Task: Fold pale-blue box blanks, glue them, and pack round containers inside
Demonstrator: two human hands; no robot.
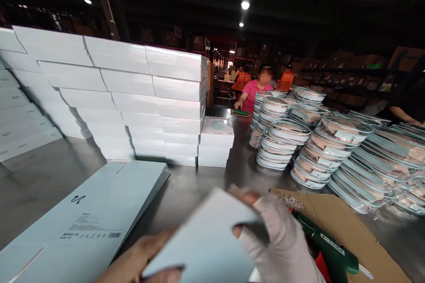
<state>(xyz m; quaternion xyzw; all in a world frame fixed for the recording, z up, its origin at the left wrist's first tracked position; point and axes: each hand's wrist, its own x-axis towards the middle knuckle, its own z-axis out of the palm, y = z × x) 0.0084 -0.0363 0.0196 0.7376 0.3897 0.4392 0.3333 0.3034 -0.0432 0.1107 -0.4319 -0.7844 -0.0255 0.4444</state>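
Left hand point(139, 261) and gloved right hand point(272, 239) both grip a blurred pale box point(206, 243) above the counter point(40, 177); the lower edge is cut off.

A packing warehouse: stacked white boxes point(146, 97), storage shelving point(348, 75), metal worktable point(49, 177).

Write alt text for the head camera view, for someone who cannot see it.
Two hands, the left hand bare and the right hand in a fingerless glove, hold a pale blue flat box over a steel table. Flat cartons lie to the left, a green glue gun on cardboard to the right. Behind are stacked white boxes and piles of round packs.
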